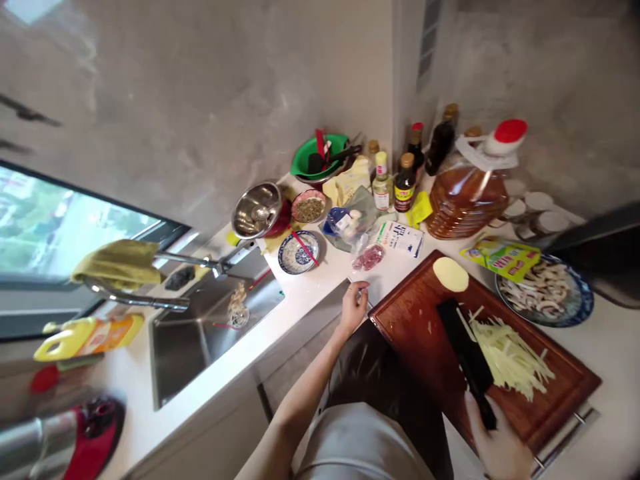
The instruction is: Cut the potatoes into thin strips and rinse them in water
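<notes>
My right hand [500, 437] grips the dark handle of a black cleaver [465, 347], whose blade lies over the wooden cutting board [410, 313]. Beside the blade is a heap of pale potato shreds [515, 357]. A round, flat-cut piece of potato [451, 274] sits near the board's far edge. At the counter's front edge, left of the board, my left hand [354, 305] has loosely bent fingers, slightly apart, with nothing visible in them. Closest beyond it is a piece of raw meat in clear plastic [369, 257].
A plate of sliced mushrooms [535, 293] stands right of the board, partly under a yellow-green packet [500, 257]. Behind the board are a large oil jug [467, 200] and several sauce bottles. Leftward are a patterned bowl [295, 257], a metal bowl [257, 210] and the sink [175, 340].
</notes>
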A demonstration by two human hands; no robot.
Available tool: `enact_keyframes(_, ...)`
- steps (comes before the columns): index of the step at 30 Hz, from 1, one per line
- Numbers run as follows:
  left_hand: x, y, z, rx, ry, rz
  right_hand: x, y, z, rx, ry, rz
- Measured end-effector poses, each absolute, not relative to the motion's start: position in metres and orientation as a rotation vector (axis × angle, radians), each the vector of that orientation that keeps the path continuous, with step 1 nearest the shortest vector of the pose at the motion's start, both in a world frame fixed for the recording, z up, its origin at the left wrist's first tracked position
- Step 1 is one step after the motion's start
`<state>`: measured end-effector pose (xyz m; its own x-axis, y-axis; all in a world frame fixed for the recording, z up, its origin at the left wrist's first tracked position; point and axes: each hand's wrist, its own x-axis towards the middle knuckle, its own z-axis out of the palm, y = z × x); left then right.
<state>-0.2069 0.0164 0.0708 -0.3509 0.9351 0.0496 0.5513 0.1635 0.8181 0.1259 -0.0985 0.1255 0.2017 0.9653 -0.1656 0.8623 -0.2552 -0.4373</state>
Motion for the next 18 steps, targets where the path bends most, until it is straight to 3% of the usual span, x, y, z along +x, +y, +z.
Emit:
enact_keyframes(5, -0.299, 0.008, 0.074, 1.089, 2.417, 1.172, 0.086, -0.057, 0.035, -2.165, -2.106, 0.344)
enact_keyframes(8, -0.362, 0.030, 0.074, 0.889, 2.597, 1.021, 0.086, -0.046, 0.009, -1.938, -2.198, 0.249)
enact_keyframes(12, -0.427, 0.076, 0.066, 0.764, 2.576, 0.593, 0.088, -0.042, 0.013, -1.764, -2.160, 0.241)
enact_keyframes(18, -0.460, 0.115, 0.042, 0.772, 2.271, 0.528, 0.017, -0.022, 0.054, -1.737, -2.070, 0.065)
